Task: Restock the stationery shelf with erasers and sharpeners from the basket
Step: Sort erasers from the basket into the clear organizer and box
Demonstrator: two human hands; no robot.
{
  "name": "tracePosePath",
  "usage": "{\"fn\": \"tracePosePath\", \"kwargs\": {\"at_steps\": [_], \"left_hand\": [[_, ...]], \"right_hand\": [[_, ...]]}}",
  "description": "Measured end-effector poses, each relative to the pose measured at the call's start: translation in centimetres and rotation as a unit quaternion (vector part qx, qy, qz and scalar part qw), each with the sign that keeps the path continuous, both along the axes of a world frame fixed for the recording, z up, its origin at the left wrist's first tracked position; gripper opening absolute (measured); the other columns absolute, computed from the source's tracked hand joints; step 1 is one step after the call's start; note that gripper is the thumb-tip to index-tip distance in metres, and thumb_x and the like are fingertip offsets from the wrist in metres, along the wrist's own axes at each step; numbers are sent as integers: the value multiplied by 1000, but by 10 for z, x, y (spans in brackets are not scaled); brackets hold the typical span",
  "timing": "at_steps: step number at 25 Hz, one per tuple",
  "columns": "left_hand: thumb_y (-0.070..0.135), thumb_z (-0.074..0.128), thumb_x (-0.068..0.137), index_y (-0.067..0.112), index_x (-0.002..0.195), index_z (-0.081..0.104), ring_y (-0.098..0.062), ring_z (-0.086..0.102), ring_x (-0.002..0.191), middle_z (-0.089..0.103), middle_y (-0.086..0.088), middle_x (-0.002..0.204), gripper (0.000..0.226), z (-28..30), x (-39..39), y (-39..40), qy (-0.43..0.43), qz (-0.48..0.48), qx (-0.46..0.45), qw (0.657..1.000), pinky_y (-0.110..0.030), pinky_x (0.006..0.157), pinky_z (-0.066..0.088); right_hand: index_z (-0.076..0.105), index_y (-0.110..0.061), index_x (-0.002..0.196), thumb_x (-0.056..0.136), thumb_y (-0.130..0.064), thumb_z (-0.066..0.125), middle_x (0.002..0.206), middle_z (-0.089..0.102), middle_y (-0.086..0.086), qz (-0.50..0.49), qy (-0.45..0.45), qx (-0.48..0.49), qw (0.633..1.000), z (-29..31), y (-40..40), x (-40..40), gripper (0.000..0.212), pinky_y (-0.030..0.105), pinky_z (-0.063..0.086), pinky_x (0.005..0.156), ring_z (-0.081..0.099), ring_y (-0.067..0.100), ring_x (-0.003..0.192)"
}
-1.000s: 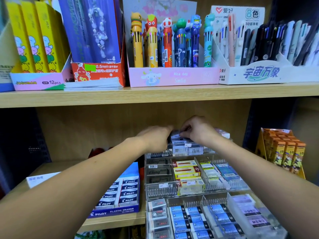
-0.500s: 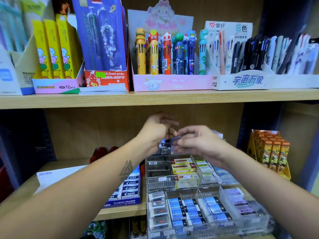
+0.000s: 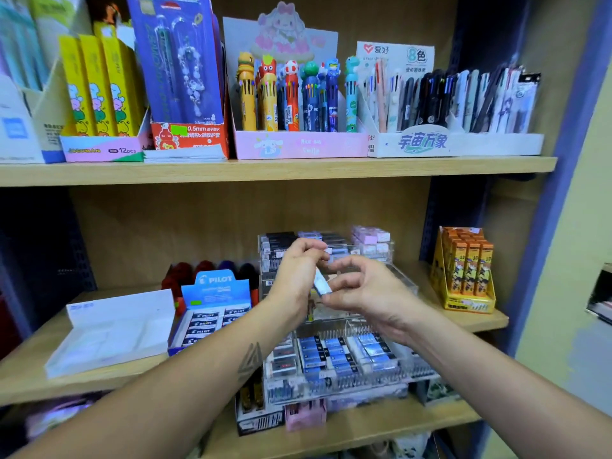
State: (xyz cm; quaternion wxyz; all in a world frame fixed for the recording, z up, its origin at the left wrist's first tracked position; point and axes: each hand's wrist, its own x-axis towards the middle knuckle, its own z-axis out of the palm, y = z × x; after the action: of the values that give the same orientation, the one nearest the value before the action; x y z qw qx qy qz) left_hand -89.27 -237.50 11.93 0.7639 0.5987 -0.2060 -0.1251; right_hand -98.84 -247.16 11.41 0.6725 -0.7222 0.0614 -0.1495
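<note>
Wooden shelving fills the view: pen displays stand along the upper shelf [image 3: 278, 172], and on the middle shelf [image 3: 477, 321] a clear tiered organizer [image 3: 381, 369] holds rows of sleeved erasers, with a blue eraser box [image 3: 212, 313] to its left and an orange carton display [image 3: 465, 271] to its right. Both hands meet in front of the organizer's upper tiers, sharing one small eraser [image 3: 322, 283] in a pale blue-and-white sleeve. The left hand [image 3: 296, 276] curls its fingers around the eraser's upper end, while the right hand [image 3: 367, 293] pinches the lower end between thumb and fingertips, the remaining fingers loosely bent. The eraser's long axis runs steeply, its top leaning slightly left and away, its lower end pointing down toward the person. It looks light, firm with slight give, and the paper sleeve may be smooth enough to slide off the rubber, so a hold across the sleeve's broad faces near the middle seems safest. No basket shows here, and which compartment it belongs in I cannot tell.
</note>
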Motion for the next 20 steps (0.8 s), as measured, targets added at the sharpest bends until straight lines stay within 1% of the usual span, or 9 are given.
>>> {"fn": "tracePosePath", "kwargs": {"at_steps": [2, 4, 8, 12, 13, 14, 15, 17, 20], "left_hand": [[16, 52, 96, 12, 91, 63, -23, 58, 77, 64, -7, 88, 12, 1, -3, 10, -72, -26, 145, 987, -33, 70, 45], [15, 59, 95, 10, 88, 66, -20, 59, 62, 66, -12, 83, 11, 0, -4, 24, -121, -68, 228, 964, -27, 55, 46], [-1, 69, 90, 0, 80, 65, -17, 60, 46, 64, -17, 60, 10, -13, -10, 39, -85, -110, 224, 965, -22, 45, 50], [-2, 71, 87, -2, 81, 59, -21, 68, 49, 66, -18, 59, 13, -30, -16, 42, -1, -119, 198, 973, -25, 48, 57], [1, 70, 90, -1, 85, 59, -23, 69, 53, 66, -17, 62, 12, -33, -17, 43, -8, -119, 209, 971, -27, 51, 59], [6, 67, 93, 2, 88, 61, -24, 71, 60, 68, -14, 67, 10, -36, -16, 45, -73, -102, 255, 959, -29, 56, 60], [12, 64, 95, 7, 89, 63, -24, 71, 67, 70, -9, 72, 7, -37, -12, 49, -197, -67, 325, 922, -31, 62, 60], [15, 57, 90, 18, 89, 70, -17, 67, 77, 72, 2, 81, 14, -36, -6, 63, -428, -10, 411, 805, -30, 70, 55], [17, 52, 84, 19, 98, 75, -11, 66, 87, 75, 5, 95, 28, -39, -1, 88, -515, -79, 440, 732, -26, 78, 52]], "right_hand": [[67, 0, 103, 71, 14, 78, 83, 68, 14, -24, 10, -62, 998, 0, -8, -5, 36, 26, 55, 72, 65, 19, 76], [72, -1, 99, 74, 13, 76, 82, 69, 15, -27, 25, -107, 994, -1, -17, -11, 29, 28, 55, 74, 65, 20, 75], [74, -5, 100, 74, 3, 82, 90, 75, 12, -12, 17, -222, 975, -11, -21, -17, 29, 26, 58, 72, 68, 13, 74], [77, -21, 90, 76, -14, 85, 79, 74, -2, -29, 1, -408, 912, -36, -18, -10, 17, 30, 57, 70, 66, 7, 67], [78, -23, 91, 78, -16, 82, 78, 74, -3, -31, 3, -436, 899, -39, -18, -10, 16, 27, 56, 70, 66, 6, 68], [79, -23, 93, 79, -18, 81, 78, 74, -4, -28, 12, -461, 887, -40, -19, -10, 15, 23, 54, 68, 65, 4, 68], [79, -22, 94, 80, -18, 80, 79, 75, -5, -14, 27, -480, 877, -40, -20, -10, 15, 18, 52, 67, 65, 1, 69], [79, -20, 93, 78, -18, 83, 79, 75, -8, 34, 63, -503, 861, -35, -22, -11, 15, 10, 48, 65, 66, -3, 70], [81, -19, 89, 76, -17, 85, 70, 70, -19, 84, 108, -525, 840, -29, -18, -6, 14, 8, 48, 65, 65, -8, 69]]}}
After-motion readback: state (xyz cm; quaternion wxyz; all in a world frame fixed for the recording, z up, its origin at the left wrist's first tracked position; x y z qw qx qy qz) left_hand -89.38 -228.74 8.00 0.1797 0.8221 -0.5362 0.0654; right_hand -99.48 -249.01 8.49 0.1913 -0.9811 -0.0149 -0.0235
